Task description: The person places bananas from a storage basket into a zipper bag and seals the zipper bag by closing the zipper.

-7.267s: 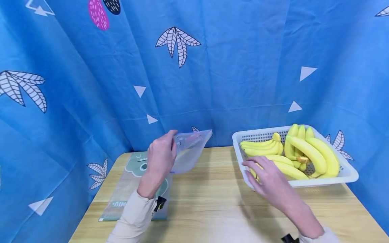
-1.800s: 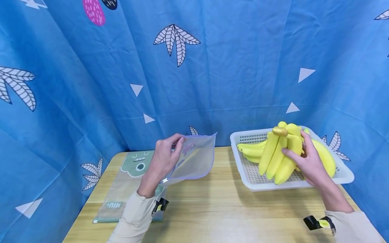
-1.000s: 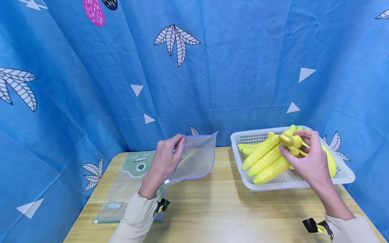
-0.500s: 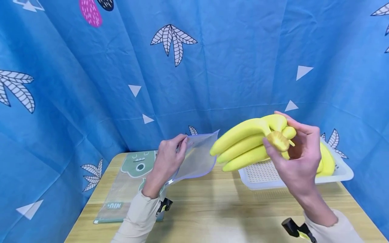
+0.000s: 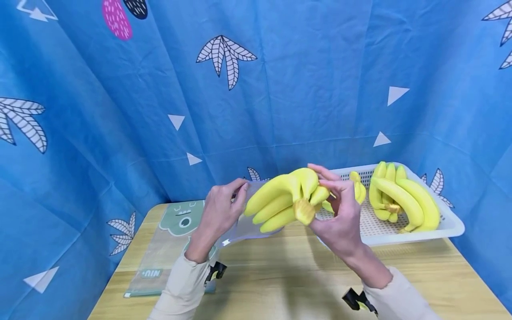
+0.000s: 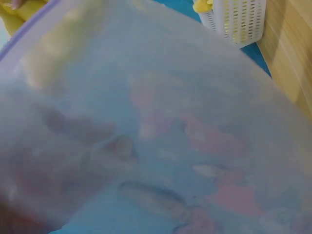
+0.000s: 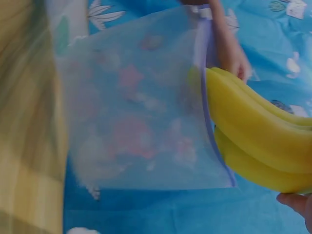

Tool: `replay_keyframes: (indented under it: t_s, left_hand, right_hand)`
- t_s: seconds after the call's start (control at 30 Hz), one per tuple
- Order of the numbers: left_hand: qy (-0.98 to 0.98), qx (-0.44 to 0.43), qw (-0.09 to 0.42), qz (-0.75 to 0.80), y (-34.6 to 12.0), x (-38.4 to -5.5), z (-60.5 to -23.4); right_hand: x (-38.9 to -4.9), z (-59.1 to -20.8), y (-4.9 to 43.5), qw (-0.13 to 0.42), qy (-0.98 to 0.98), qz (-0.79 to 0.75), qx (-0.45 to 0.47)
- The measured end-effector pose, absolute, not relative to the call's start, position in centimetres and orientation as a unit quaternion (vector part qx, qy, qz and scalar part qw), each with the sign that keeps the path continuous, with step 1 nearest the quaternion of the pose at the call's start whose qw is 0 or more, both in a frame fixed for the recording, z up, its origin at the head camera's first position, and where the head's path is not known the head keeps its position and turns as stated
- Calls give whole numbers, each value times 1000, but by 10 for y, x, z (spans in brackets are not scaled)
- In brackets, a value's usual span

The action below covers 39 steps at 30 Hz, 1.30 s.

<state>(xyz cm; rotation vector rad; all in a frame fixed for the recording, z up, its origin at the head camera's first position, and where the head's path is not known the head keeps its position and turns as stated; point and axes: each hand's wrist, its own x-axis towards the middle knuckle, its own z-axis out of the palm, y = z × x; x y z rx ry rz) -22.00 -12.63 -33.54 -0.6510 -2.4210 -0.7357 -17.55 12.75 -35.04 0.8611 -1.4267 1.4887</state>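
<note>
My left hand (image 5: 222, 209) pinches the upper edge of a translucent zip bag (image 7: 126, 117) with a purple rim and pink printing. Its mouth faces right, and a white slider (image 5: 226, 242) sits at one end. My right hand (image 5: 340, 213) grips a bunch of bananas (image 5: 276, 204) near the stem, thumb below and fingers above. In the right wrist view the banana tips reach just inside the bag's mouth. The bag fills most of the left wrist view, with my left hand and some yellow showing blurred through it.
A white slotted basket (image 5: 412, 238) stands at the right of the wooden table (image 5: 276, 275) with more bananas (image 5: 404, 200) in it. A second zip bag (image 5: 160, 253), green and clear, lies flat at the left. A blue patterned curtain (image 5: 312, 89) hangs behind.
My right hand has taken the banana bunch from the basket, turned its tips leftward and carried it left to the bag's mouth. My left hand has kept hold of the bag nearly in place.
</note>
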Motion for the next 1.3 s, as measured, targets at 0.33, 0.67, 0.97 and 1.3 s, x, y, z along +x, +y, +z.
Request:
replay_keyframes:
  t_s: [0.33, 0.67, 0.97, 1.3]
  left_hand:
    - [-888, -222, 299, -270, -128, -221, -331]
    - [-887, -210, 298, -283, -130, -223, -334]
    - [-888, -200, 297, -288, -133, -225, -337]
    - [-881, -199, 276, -328, -134, -224, -339]
  right_hand:
    - [-184, -366, 110, 446, -683, 438, 378]
    - [-178, -373, 110, 333, -773, 354, 408]
    - [-162, -371, 114, 195, -808, 314, 459]
    - [-170, -370, 98, 303, -808, 340, 374]
